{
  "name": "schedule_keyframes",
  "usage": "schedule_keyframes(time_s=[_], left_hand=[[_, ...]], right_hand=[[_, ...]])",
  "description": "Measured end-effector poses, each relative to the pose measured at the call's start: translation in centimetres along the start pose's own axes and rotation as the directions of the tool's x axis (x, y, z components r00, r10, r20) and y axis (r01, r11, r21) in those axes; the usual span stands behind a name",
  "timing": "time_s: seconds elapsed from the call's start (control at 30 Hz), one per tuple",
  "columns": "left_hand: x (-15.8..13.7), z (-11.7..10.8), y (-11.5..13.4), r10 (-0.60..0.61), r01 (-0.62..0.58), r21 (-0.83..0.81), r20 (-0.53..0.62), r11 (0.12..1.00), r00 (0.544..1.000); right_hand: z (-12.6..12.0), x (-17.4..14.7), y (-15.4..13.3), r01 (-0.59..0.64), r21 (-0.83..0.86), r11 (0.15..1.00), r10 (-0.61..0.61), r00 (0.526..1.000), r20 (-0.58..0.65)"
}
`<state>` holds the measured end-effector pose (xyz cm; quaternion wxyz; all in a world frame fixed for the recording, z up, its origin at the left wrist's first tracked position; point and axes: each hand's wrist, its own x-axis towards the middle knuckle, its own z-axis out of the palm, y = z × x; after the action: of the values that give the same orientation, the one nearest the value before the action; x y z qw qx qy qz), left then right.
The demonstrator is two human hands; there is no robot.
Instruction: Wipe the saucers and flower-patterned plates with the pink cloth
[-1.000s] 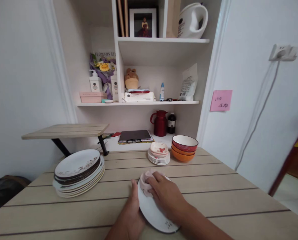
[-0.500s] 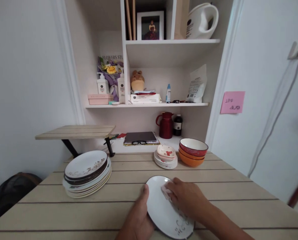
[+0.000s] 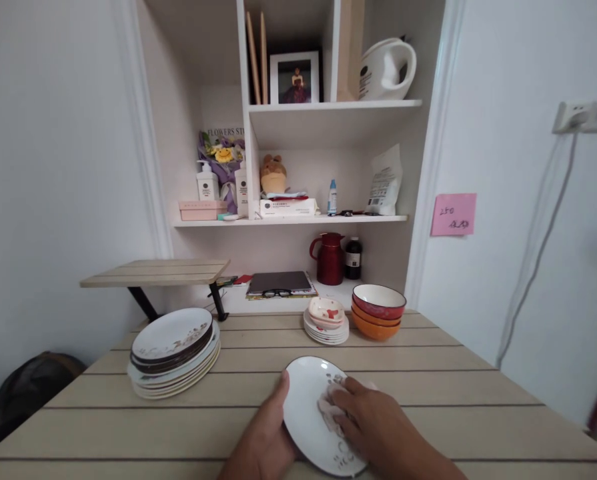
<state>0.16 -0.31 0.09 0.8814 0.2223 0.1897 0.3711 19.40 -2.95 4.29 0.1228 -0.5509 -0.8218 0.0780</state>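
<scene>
A white plate (image 3: 305, 407) with a dark rim and a grey-brown floral pattern is tilted up over the near part of the table. My left hand (image 3: 268, 433) grips its left edge, thumb on the rim and fingers underneath. My right hand (image 3: 373, 420) presses a crumpled white tissue or cloth (image 3: 329, 408) against the plate's face, right of its middle. The hand covers part of the pattern and the right rim.
On the wooden table (image 3: 248, 380), a stack of plates (image 3: 173, 340) stands left. Small dishes (image 3: 327, 320) and stacked bowls (image 3: 378, 312) sit towards the back right. Behind are a small raised stand (image 3: 158, 272), a red jug (image 3: 330, 259), a laptop (image 3: 281, 281) and shelves.
My right hand has moved the white wipe down the plate from near its top edge. The plate has turned slightly, and the view has shifted a little.
</scene>
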Motion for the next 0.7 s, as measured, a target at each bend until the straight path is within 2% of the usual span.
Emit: schedule_keyframes(time_s=[0.1, 0.33, 0.57, 0.7], left_hand=[[-0.1, -0.1, -0.1, 0.047, -0.047, 0.027, -0.008, 0.999, 0.999], [-0.5, 0.1, -0.2, 0.117, -0.12, 0.056, 0.06, 0.991, 0.991], [-0.6, 0.3, -0.4, 0.111, -0.109, 0.103, -0.014, 0.989, 0.994], [-0.7, 0.8, -0.5, 0.137, -0.126, 0.126, -0.084, 0.984, 0.987]], right_hand=[[-0.2, -0.1, -0.2, 0.004, -0.005, 1.0, -0.004, 1.0, 0.0], [-0.4, -0.5, -0.5, 0.048, -0.044, 0.998, -0.049, 0.999, -0.02], [0.4, -1.0, -2.5, 0.237, 0.06, 0.97, -0.236, 0.971, -0.029], [0.6, 0.3, -4.6, 0.275, -0.016, 0.961, -0.275, 0.96, -0.041]])
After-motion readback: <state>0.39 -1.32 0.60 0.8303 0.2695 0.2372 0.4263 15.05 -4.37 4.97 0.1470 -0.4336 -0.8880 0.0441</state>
